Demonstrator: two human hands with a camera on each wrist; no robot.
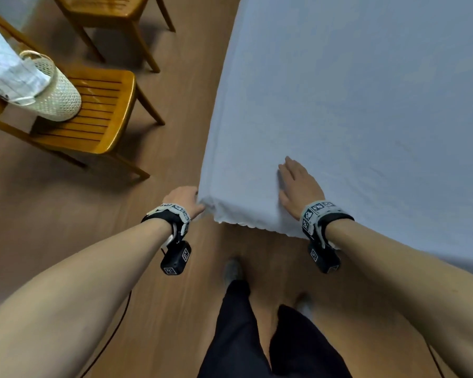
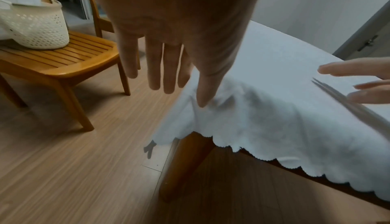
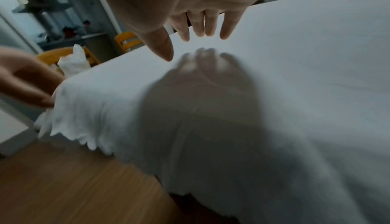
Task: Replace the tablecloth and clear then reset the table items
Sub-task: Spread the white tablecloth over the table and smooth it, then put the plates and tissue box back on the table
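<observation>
A white tablecloth (image 1: 352, 105) with a scalloped hem (image 2: 295, 164) covers the table and hangs over its near edge. My left hand (image 1: 185, 199) is at the table's near left corner. Its fingers (image 2: 168, 70) are straight and point down beside the corner, while the thumb touches the bunched cloth (image 2: 232, 104) there. My right hand (image 1: 298, 184) lies flat with spread fingers over the cloth a little to the right of that corner. In the right wrist view its fingertips (image 3: 209, 30) cast a close shadow on the cloth (image 3: 295, 60); contact is unclear. Neither hand holds anything.
A wooden chair (image 1: 99, 115) stands left of the table with a white perforated basket (image 1: 58, 96) on its seat, a folded pale cloth (image 1: 8, 69) in it. A second chair (image 1: 115, 12) stands farther back. A wooden table leg (image 2: 185, 160) shows under the corner. My feet (image 1: 232, 268) are on the wood floor.
</observation>
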